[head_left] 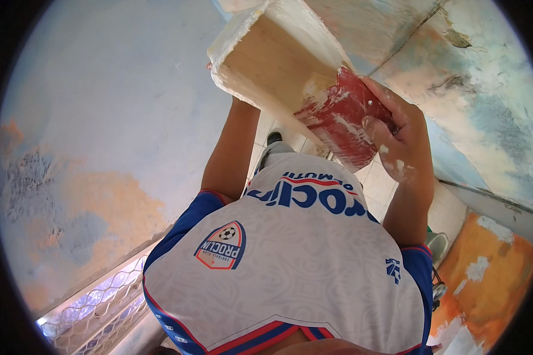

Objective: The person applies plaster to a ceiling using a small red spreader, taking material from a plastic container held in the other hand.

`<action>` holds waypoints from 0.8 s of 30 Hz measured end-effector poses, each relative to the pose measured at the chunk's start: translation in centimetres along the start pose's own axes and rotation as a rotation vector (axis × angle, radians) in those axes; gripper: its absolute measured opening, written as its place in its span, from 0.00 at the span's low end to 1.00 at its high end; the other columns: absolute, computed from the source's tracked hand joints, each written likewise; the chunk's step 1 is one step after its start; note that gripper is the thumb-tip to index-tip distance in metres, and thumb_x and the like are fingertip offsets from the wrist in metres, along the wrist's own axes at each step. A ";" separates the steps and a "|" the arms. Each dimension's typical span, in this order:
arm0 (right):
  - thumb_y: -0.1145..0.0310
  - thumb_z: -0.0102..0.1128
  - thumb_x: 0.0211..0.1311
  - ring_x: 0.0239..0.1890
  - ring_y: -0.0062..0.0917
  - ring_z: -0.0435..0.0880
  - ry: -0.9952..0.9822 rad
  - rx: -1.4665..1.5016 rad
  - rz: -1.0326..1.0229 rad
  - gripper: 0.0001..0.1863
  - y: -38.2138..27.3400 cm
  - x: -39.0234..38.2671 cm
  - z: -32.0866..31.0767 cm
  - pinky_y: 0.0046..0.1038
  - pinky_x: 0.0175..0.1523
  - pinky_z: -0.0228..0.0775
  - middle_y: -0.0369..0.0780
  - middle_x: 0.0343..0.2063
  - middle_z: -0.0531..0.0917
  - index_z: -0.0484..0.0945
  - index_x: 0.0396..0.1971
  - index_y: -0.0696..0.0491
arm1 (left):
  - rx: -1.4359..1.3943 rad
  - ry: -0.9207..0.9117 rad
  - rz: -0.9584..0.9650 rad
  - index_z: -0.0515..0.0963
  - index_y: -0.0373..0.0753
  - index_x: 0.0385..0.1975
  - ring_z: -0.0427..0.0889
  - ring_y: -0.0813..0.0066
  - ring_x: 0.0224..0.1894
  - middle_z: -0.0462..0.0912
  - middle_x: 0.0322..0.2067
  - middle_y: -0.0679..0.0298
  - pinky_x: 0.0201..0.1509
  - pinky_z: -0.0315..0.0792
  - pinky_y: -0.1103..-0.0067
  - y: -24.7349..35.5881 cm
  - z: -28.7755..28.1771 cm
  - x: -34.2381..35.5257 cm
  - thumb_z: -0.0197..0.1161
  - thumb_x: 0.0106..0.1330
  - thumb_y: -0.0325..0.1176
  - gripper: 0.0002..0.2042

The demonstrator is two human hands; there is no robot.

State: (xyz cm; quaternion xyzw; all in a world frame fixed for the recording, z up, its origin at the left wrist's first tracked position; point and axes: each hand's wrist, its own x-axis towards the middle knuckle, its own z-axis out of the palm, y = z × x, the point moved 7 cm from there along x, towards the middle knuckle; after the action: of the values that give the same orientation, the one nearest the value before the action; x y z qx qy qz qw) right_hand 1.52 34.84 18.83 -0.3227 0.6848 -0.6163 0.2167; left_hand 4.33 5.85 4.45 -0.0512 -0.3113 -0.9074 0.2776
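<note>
The scraper point(348, 127) lay toward 1 o'clock of the view, a red blade smeared with off-white paste. Its slightly longer axis slanted from about 10 toward 4 o'clock, nearly in line with the tub's length. The right hand point(407, 133) was the nearer one: its fingers grasped the scraper with the thumb pressed on the near face, so the blade extended toward 9 o'clock from them. The blade's 9 o'clock corner overlapped the side of the tub point(266, 56), though whether the two touched could not be told.

The tub sat at 12 o'clock, tilted, its mouth showing a cream inside and a paste-crusted rim. The scraper was at about 4 o'clock from the tub's middle. Of the left hand point(209, 66) only a sliver showed at the tub's 9 o'clock edge; the forearm ran up behind, and whether those fingers were clenched or merely propping could not be told.

Farther out, a white shirt point(302, 254) filled 6 o'clock, a pale blue wall point(100, 89) with orange patches spread toward 10, and a mesh grille point(92, 316) crossed 8. Floor tiles point(378, 184) showed at 3.
</note>
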 end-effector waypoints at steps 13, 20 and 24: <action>0.80 0.53 0.58 0.43 0.18 0.83 0.081 0.393 0.158 0.26 6.6 3.6 0.4 0.21 0.53 0.75 0.41 0.45 0.87 0.78 0.59 0.65 | 0.310 0.153 0.042 0.63 0.42 0.72 0.71 0.63 0.68 0.71 0.67 0.61 0.68 0.71 0.65 -0.1 0.4 -0.3 0.40 0.67 0.79 0.48; 0.80 0.53 0.58 0.42 0.22 0.86 0.114 0.526 0.258 0.26 8.2 6.4 1.9 0.23 0.51 0.78 0.43 0.45 0.87 0.77 0.59 0.66 | 0.371 0.179 -0.039 0.64 0.38 0.70 0.74 0.62 0.66 0.72 0.65 0.58 0.67 0.72 0.65 0.5 -2.5 -0.1 0.41 0.69 0.76 0.46; 0.81 0.53 0.57 0.42 0.24 0.88 0.147 0.671 0.280 0.26 8.9 8.6 3.8 0.24 0.50 0.81 0.44 0.46 0.87 0.76 0.58 0.67 | 0.456 0.188 -0.180 0.61 0.45 0.73 0.68 0.59 0.71 0.68 0.70 0.59 0.72 0.67 0.62 1.0 -4.5 0.7 0.34 0.72 0.74 0.43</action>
State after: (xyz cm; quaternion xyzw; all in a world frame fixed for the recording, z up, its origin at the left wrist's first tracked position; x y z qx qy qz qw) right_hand -3.42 26.34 10.36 -0.0917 0.4960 -0.7925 0.3428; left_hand 4.59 2.18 1.55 0.1251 -0.4839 -0.8357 0.2276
